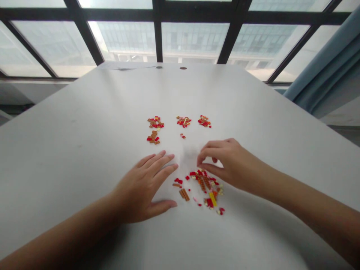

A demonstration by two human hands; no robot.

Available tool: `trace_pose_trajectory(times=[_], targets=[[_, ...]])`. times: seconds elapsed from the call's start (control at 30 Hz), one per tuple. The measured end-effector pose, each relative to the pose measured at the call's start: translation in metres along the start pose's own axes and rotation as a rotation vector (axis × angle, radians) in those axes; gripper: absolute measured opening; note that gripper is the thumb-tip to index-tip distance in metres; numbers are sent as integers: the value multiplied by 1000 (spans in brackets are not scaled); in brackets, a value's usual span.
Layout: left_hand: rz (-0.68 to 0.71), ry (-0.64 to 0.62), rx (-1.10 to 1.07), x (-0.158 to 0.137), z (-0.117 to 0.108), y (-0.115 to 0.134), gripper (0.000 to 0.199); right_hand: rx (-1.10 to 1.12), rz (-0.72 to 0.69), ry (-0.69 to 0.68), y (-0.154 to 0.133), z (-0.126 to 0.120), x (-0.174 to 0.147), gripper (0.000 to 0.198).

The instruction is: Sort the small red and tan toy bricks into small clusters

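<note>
Daylight comes through the dark-framed window (194,41) onto a broad white table (253,108). On its near half, between the person's two hands, lies the main pile of small building pieces (207,182), red, tan, orange and cream, with a long yellow piece (213,199) in it. Loose brown plates (184,194) lie just left of it. The right hand (229,159) is over the pile's far edge, thumb and forefinger curled together; from where I stand I can't tell whether they pinch a piece. The left hand (144,183) is spread palm-down beside the loose bits, gripping nothing. Beyond the hands sit a left cluster (153,138), a tiny group (183,136) and a farther row of three heaps (184,122). White surface stretches wide to both slanting side edges and well past the row. Any markings are too small to read. Right of the table hangs a blue-grey curtain (323,71).
</note>
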State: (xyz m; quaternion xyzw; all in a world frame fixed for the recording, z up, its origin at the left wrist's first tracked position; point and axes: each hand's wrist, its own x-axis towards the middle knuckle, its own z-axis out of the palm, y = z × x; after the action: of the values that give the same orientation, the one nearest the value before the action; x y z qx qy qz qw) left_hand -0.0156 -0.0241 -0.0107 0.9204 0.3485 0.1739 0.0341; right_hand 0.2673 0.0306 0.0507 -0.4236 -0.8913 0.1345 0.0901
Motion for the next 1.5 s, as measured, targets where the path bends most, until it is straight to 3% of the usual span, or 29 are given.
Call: trace_pose_trajectory(times=[0.13,0.23,0.63,0.8,1.0,1.13,1.5], targets=[[-12,2,-14,-2,4,0,72,-134,68,141,26,7,33,10],[-3,9,-14,-2,4,0,71,-118,73,155,35,15,52,12],[14,-72,-33,3,-10,-1,71,-21,106,221,32,27,75,11],[22,-72,-12,3,-10,0,71,-7,84,214,30,15,61,11],[5,-28,5,4,-7,2,71,129,-1,-5,12,-3,15,9],[2,-78,-16,5,-8,1,72,179,-40,-139,0,-3,-8,14],[43,-45,21,5,-8,-1,71,106,-109,-248,-16,0,-28,16]])
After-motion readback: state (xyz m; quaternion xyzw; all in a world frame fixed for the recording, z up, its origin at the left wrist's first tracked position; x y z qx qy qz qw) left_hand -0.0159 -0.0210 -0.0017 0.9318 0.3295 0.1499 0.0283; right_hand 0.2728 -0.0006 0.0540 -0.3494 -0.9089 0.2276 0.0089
